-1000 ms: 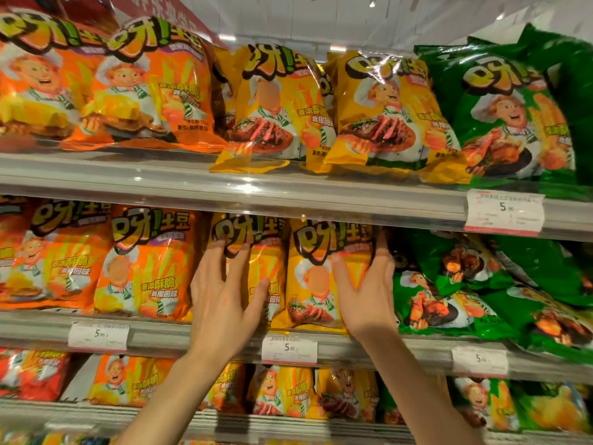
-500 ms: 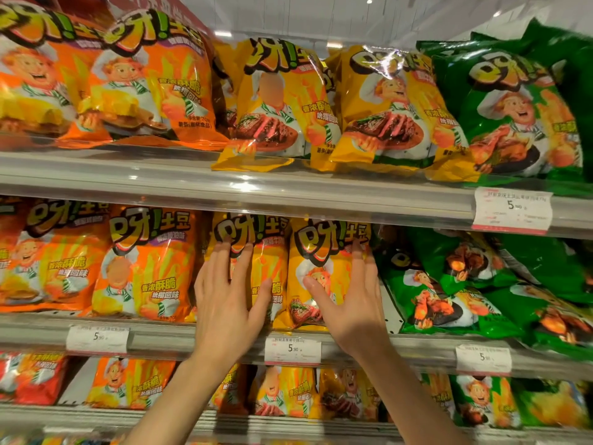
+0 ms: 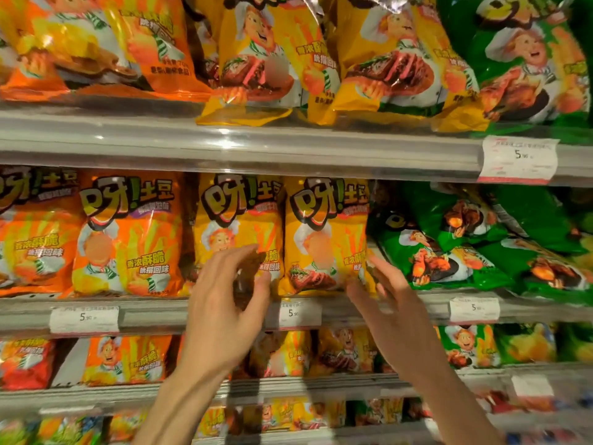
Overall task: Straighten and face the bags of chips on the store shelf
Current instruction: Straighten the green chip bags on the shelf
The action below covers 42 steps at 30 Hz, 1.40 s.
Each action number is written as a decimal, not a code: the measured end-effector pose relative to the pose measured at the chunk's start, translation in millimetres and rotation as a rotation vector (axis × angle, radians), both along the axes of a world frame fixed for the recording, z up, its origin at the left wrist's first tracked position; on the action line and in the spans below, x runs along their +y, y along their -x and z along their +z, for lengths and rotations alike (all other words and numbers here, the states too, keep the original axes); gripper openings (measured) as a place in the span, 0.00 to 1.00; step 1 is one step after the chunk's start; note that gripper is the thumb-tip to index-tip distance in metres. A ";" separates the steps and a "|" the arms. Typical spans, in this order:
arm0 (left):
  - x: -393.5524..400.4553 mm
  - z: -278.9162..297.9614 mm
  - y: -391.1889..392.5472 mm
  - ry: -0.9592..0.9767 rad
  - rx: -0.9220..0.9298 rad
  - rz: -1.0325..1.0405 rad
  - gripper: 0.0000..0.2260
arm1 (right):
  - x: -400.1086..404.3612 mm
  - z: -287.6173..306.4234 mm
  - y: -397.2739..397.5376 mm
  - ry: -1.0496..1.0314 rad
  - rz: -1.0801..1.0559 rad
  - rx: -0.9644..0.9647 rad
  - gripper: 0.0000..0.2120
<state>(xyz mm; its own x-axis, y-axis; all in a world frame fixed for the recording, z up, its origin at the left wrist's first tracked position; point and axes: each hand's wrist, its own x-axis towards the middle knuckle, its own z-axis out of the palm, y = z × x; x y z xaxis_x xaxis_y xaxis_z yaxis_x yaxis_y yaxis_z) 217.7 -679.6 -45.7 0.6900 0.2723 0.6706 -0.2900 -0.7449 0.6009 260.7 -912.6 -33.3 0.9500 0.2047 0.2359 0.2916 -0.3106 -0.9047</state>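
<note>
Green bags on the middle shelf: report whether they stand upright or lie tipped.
Tipped. The green bags lean and overlap at angles, while the yellow bag beside them stands upright, logo level.

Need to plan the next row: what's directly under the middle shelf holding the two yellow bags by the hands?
Under that shelf, another row of bags: orange bag, yellow bags, green bags. The forearms cover part of the row.

Your two yellow chip bags [image 3: 239, 232] and [image 3: 325, 236] stand upright, fronts out, side by side on the middle shelf [image 3: 154, 311]. Orange bags [image 3: 128, 232] to their left stand straight; green bags [image 3: 449, 245] to their right lie tilted and overlapped.
</note>
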 end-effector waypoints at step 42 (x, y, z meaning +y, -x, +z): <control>-262.5 68.4 -122.2 0.274 0.299 -0.036 0.34 | -277.0 44.0 -79.6 0.203 -0.202 -0.292 0.06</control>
<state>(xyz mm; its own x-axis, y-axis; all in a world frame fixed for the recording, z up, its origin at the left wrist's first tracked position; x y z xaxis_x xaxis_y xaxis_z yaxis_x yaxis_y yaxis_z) 339.9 -942.1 22.6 0.8559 0.3853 0.3450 -0.0956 -0.5378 0.8376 340.3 -1189.6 10.6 0.8750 0.0910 0.4755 0.4418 -0.5517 -0.7074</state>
